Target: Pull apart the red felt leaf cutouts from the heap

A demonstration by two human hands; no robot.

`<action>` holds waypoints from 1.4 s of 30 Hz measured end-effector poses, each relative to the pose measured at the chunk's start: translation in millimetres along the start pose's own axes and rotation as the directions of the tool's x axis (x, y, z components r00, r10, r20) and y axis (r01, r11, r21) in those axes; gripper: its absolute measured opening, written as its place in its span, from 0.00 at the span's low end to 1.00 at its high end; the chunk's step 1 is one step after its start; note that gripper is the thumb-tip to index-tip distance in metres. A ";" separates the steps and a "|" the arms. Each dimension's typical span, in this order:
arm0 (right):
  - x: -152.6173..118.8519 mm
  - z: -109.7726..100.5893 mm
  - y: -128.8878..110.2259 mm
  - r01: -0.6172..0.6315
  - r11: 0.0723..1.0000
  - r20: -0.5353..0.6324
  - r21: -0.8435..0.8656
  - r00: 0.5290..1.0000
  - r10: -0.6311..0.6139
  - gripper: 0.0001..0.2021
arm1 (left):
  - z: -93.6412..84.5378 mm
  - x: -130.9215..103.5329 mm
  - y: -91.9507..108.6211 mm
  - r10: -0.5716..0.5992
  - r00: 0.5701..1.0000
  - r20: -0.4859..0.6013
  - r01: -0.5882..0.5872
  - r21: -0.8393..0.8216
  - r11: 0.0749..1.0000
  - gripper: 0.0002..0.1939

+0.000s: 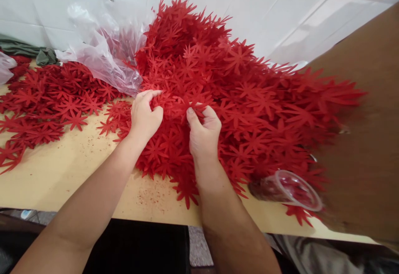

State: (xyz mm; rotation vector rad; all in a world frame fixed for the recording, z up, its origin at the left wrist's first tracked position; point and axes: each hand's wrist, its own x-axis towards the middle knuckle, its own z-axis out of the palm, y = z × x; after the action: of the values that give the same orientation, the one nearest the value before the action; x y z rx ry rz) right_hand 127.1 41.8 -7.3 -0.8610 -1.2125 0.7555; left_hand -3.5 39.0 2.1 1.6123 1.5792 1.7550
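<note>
A large heap of red flower-shaped cutouts with long narrow petals lies in front of me. At its near left side, my left hand reaches into the cutouts, index finger stretched out and thumb apart from it; its other fingers are hidden. To its right, my right hand pinches a red flower cutout between thumb and fingers. That cutout blends into the heap behind it, so its full outline is hard to make out.
A second spread of darker red cutouts lies at left. Crumpled clear plastic bags stand behind. A clear plastic cup lies tipped over at right, beside a brown board. Reddish crumbs dot the pale tabletop; white tiles rise behind.
</note>
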 end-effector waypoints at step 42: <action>-10.9 -5.5 -5.8 0.381 0.839 0.152 -0.388 0.925 -0.349 0.15 | -50.6 31.6 -28.6 -0.162 0.985 -0.063 0.172 0.221 0.960 0.19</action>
State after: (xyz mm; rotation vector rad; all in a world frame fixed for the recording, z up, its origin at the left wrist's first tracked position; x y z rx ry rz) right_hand 130.6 28.7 -8.0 -0.9064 -1.5814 0.2193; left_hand -68.9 48.5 6.3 1.4910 1.9351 1.5827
